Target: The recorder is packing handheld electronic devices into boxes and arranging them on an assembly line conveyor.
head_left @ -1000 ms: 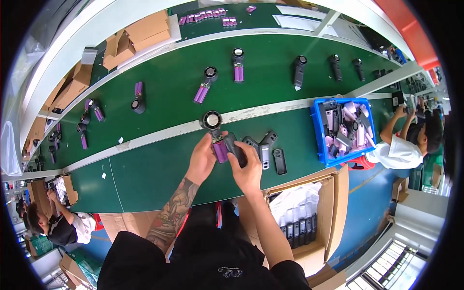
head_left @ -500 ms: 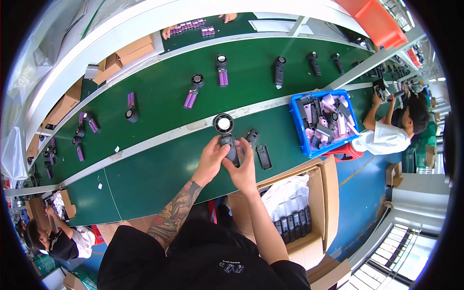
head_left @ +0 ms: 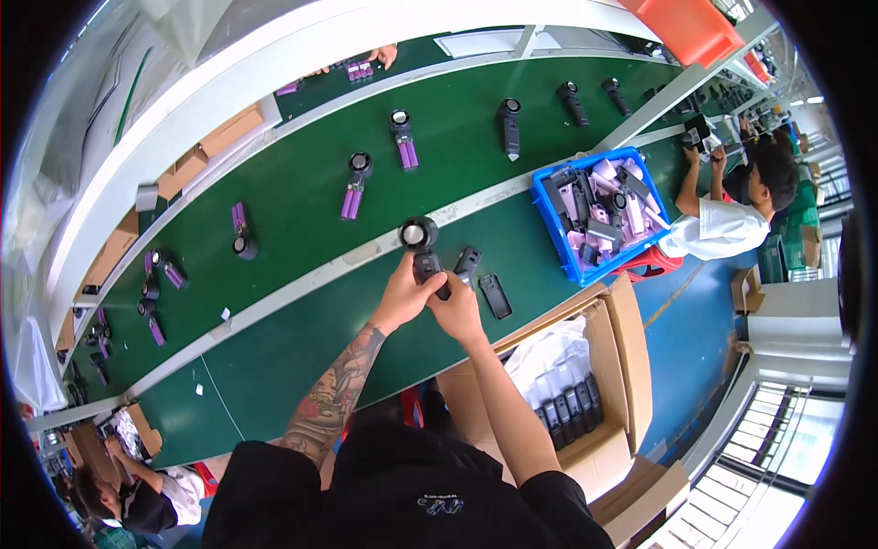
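Observation:
Over the near green bench I hold a black handheld fan (head_left: 418, 235) with a round head, a pale disc in its middle. My left hand (head_left: 400, 297) is wrapped around the left side of its handle. My right hand (head_left: 456, 312) grips the lower handle, its thumb lying across the front; the fingers hide most of that end. Just right of my hands lie a dark handle part (head_left: 468, 263) and an open, hollow black handle shell (head_left: 495, 296), both on the bench and untouched.
A blue bin (head_left: 569, 265) of purple and black shells stands at right. Below it, an open carton (head_left: 631, 366) holds several black handles. Fans with purple battery cells (head_left: 351, 201) lie along the far green belt (head_left: 302, 183). Co-workers (head_left: 732, 210) sit at right and lower left.
My hands have closed in around the handle, with the right thumb now across its front. The whole view has shifted and turned slightly, and the belt fans appear further left.

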{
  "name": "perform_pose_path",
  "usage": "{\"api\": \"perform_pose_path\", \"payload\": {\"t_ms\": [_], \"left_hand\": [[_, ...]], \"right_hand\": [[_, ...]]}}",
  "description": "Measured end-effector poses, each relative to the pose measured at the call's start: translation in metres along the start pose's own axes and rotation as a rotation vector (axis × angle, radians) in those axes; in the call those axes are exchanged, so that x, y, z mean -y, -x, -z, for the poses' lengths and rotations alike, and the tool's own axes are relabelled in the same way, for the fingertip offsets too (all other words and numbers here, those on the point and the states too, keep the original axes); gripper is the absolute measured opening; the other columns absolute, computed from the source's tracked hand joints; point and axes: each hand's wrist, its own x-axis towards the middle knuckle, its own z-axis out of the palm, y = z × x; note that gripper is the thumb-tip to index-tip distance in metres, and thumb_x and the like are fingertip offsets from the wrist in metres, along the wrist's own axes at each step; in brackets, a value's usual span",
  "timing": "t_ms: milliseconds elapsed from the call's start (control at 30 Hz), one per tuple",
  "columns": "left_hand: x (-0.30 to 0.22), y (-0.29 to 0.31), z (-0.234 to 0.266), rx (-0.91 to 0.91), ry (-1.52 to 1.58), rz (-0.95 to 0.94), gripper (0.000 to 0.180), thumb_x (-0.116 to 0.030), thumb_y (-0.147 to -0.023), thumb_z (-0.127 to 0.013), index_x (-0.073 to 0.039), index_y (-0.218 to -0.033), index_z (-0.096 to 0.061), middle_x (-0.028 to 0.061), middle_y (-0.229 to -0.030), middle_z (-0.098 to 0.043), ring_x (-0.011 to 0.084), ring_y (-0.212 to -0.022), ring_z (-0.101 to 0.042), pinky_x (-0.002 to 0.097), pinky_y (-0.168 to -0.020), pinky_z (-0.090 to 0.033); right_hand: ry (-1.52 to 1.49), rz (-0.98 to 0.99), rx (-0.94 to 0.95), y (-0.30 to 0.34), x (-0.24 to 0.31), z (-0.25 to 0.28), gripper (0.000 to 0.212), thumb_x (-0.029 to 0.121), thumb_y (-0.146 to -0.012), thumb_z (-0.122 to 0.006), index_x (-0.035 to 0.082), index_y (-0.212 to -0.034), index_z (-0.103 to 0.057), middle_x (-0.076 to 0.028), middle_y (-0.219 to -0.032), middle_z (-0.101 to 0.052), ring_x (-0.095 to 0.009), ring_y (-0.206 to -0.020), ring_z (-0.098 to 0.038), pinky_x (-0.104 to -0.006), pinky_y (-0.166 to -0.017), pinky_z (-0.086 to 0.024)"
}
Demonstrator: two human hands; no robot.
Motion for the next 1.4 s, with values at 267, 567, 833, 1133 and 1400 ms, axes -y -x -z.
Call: {"api": "perform_pose_path", "payload": {"t_ms": [267,567,833,1133,1400], "left_hand": [[0.049,-0.127,0.07,-0.236,-0.582,-0.062,0.046,-0.028,-0.095,-0.059,0.002,-0.128,-0.051,0.018,-0.111,-0.063,0.0302,-0.093,-0.065,0.0387,-0.081,-0.052],[0.081,-0.301,0.066,-0.386,-1.085,-0.052,0.072,-0.049,-0.084,-0.063,0.008,-0.122,-0.043,0.0258,-0.107,-0.055,0.0446,-0.095,-0.059,0.0519,-0.081,-0.051],[0.072,-0.327,0.101,-0.077,-0.143,0.242,0.027,-0.013,-0.08,-0.065,0.005,-0.099,-0.058,0.0165,-0.094,-0.064,0.0257,-0.07,-0.065,0.032,-0.068,-0.055],[0.048,-0.098,0.039,0.052,0.684,0.158,0.037,-0.02,-0.098,-0.057,-0.003,-0.129,-0.049,0.013,-0.109,-0.062,0.0182,-0.084,-0.063,0.0267,-0.07,-0.051],[0.091,-0.043,0.063,0.061,0.639,0.124,0.039,-0.028,-0.104,-0.048,-0.003,-0.133,-0.048,0.0117,-0.114,-0.063,0.0169,-0.091,-0.063,0.0278,-0.077,-0.051]], "right_hand": [[-0.831,-0.53,0.119,-0.118,-0.033,0.005,0.027,0.032,-0.096,-0.06,0.005,-0.09,-0.06,-0.008,-0.083,-0.066,-0.009,-0.051,-0.041,-0.0205,-0.048,-0.031],[-0.317,-0.342,-0.278,-0.105,-0.122,0.03,0.039,0.019,-0.089,-0.066,-0.001,-0.122,-0.061,-0.011,-0.104,-0.068,-0.025,-0.093,-0.066,-0.0328,-0.085,-0.051],[0.344,-0.164,-0.06,0.003,-0.131,0.044,0.046,0.011,-0.084,-0.07,0.006,-0.128,-0.058,-0.013,-0.114,-0.063,-0.028,-0.095,-0.062,-0.0358,-0.086,-0.051],[-1.431,-0.659,-0.228,0.002,-0.118,0.061,0.041,0.01,-0.09,-0.063,0.004,-0.129,-0.056,-0.014,-0.112,-0.063,-0.026,-0.088,-0.062,-0.0339,-0.081,-0.051],[-0.965,-0.337,0.019,-0.011,-0.045,-0.012,0.04,0.009,-0.089,-0.064,0.004,-0.128,-0.058,-0.011,-0.115,-0.065,-0.024,-0.088,-0.065,-0.0347,-0.079,-0.052]]}}
